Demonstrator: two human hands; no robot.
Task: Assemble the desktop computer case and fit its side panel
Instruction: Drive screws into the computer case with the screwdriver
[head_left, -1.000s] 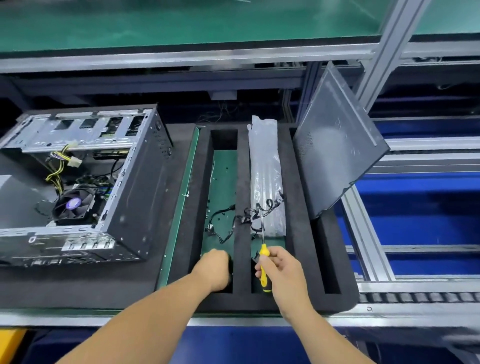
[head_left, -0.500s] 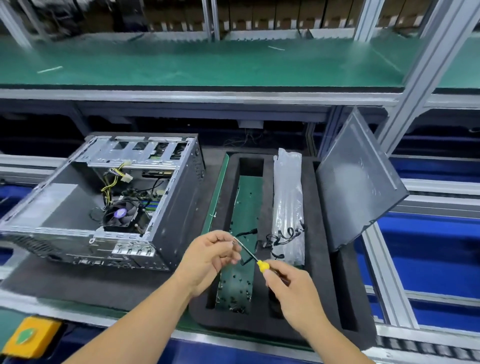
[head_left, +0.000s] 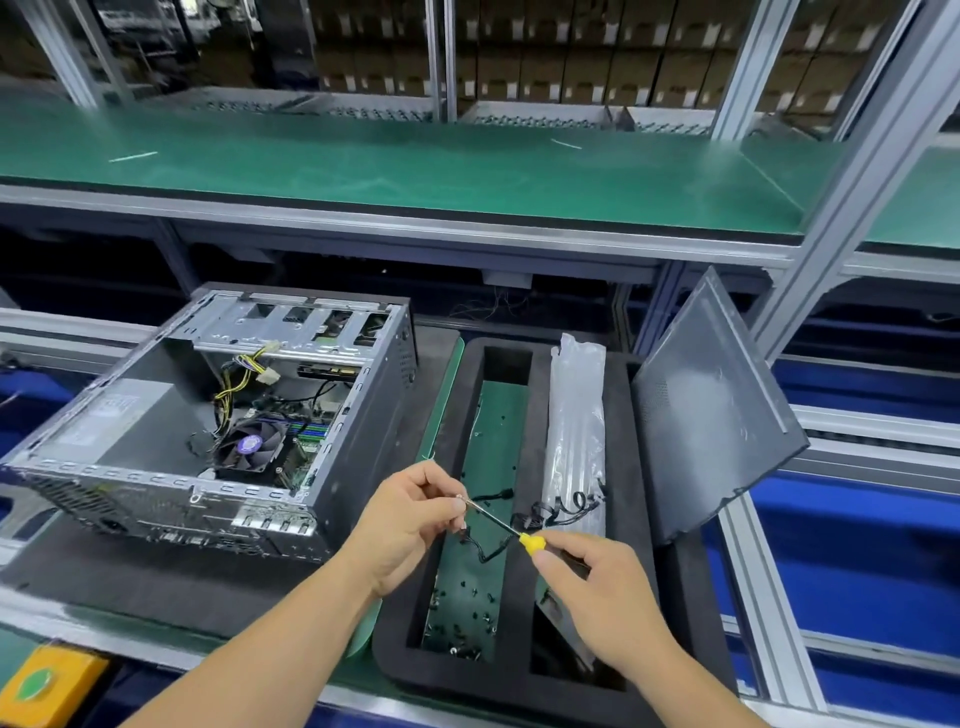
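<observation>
The open computer case (head_left: 218, 415) lies on its side at the left, its fan and motherboard showing. Leaning upright at the right edge of the black foam tray (head_left: 519, 670) is the dark grey side panel (head_left: 711, 410). My right hand (head_left: 597, 582) grips the yellow-handled screwdriver (head_left: 530, 540) over the tray. My left hand (head_left: 410, 514) pinches something small at the tip of the screwdriver's shaft; it looks like a screw, too small to be sure.
Several loose black screws (head_left: 462, 623) lie in the tray's green-floored slot. A clear plastic bag (head_left: 576, 431) and black cables (head_left: 550, 509) sit in the neighbouring slot. A green shelf (head_left: 415, 161) runs above. A yellow box with a green button (head_left: 47, 680) is at bottom left.
My left hand lifted out of the tray slot and came up to the screwdriver tip. My right hand raised the screwdriver and turned its shaft toward the left hand. The view tilted up.
</observation>
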